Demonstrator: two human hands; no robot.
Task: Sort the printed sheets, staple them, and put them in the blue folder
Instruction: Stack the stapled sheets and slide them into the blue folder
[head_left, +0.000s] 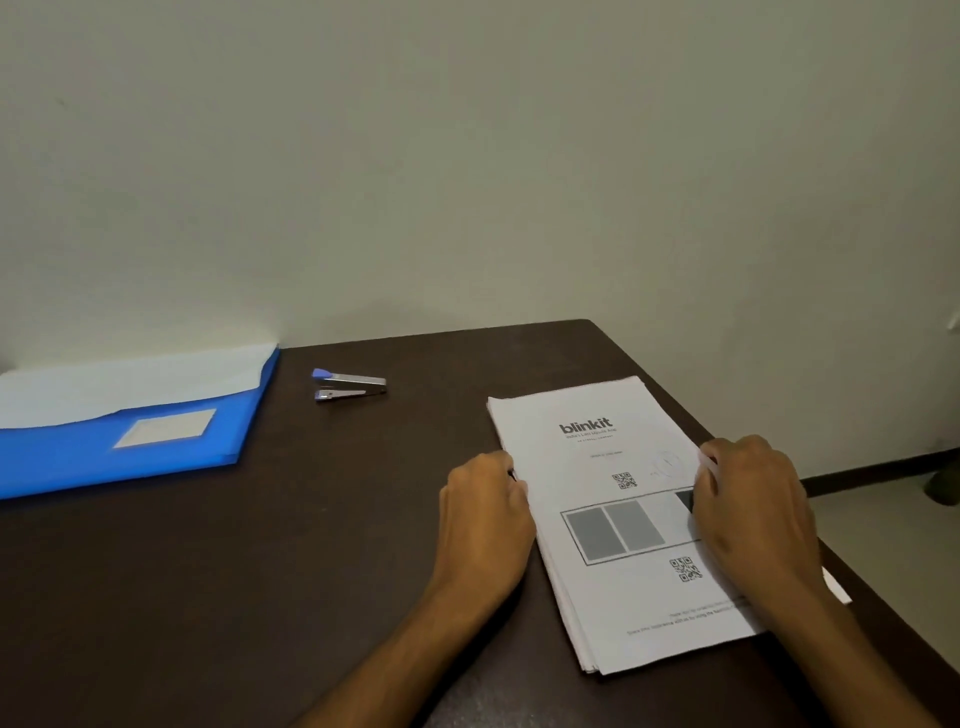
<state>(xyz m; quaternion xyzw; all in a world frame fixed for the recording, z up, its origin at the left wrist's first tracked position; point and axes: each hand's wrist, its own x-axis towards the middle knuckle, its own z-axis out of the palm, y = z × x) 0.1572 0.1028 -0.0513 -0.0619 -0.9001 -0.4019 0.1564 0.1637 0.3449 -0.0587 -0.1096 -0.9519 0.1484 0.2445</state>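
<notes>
A stack of printed sheets lies on the dark table at the right; the top sheet shows a "blinkit" heading, QR codes and grey boxes. My left hand grips the stack's left edge with curled fingers. My right hand holds the right edge, fingers curled over the paper. A blue folder lies open at the far left, its pale inner flap turned back. A small stapler with a blue tip sits between folder and stack.
The table's right edge runs diagonally just beyond my right hand, with floor and a dark skirting board below. A plain wall stands behind the table. A small white strip lies near the table edge.
</notes>
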